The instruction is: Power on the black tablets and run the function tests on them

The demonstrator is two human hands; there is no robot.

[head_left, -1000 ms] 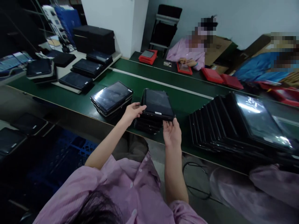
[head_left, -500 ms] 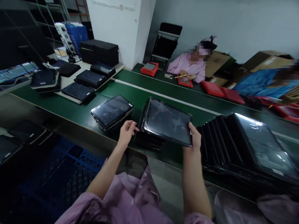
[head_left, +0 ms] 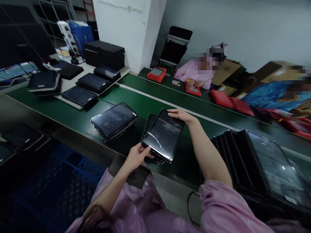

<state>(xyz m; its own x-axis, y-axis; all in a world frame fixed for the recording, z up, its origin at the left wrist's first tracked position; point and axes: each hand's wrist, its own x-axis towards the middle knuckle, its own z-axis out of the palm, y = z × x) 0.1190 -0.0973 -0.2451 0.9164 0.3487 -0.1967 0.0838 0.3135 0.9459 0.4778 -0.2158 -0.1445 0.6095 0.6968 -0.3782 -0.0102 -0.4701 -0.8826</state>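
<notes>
A black glossy tablet [head_left: 166, 134] lies turned at an angle over a stack of similar tablets [head_left: 148, 122]. My left hand [head_left: 139, 157] is closed on its near left corner, the thumb on top and the fingers beneath. At the far edge, my right hand [head_left: 181, 115] grips the same tablet, its fingers over the top. To the left, a second pile of tablets [head_left: 115, 119] has a small white label on its top screen.
A leaning row of black tablets [head_left: 272, 168] fills the right side of the green table [head_left: 136, 94]. Several tablets [head_left: 80, 95] sit on a pale board at the left. Across the table, a co-worker in pink [head_left: 194, 72] handles a red-framed item [head_left: 193, 88].
The tablet has turned and come down over the stack. My right hand has gone from its right side to its far edge; my left hand has taken hold of the near corner.
</notes>
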